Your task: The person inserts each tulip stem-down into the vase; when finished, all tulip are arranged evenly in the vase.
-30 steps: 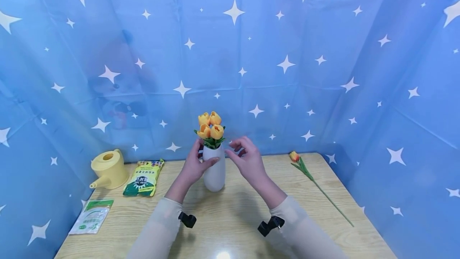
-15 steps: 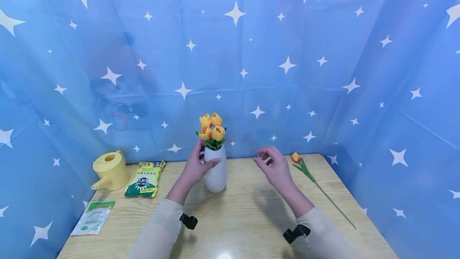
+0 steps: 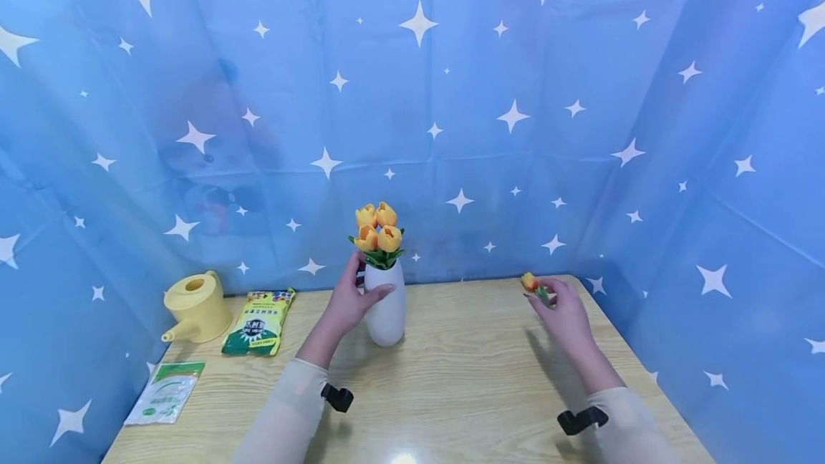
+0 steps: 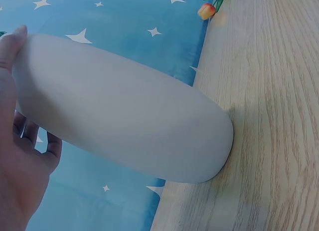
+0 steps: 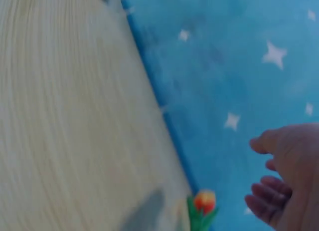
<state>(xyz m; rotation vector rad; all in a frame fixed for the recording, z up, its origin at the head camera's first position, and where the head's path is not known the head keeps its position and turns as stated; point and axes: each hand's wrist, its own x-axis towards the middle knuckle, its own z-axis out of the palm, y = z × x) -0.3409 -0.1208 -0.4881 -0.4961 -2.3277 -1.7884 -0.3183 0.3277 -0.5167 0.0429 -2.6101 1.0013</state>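
Note:
A white vase stands upright on the wooden table, with several yellow-orange tulips in its mouth. My left hand grips its upper part, thumb across the front; the left wrist view shows the vase from the side with its base on the tabletop. On the right lies a single orange-red tulip. Above its leaves is my right hand, thumb and fingers apart, hiding most of the stem from the head view. A gap shows between that hand and the tulip in the right wrist view.
A yellow watering can, a yellow-green packet and a white-green packet lie on the left side of the table. A blue star-patterned curtain hangs behind the table and along both sides.
My right hand has moved away from the vase, rightward across the table, to the single tulip. My left hand has stayed on the vase.

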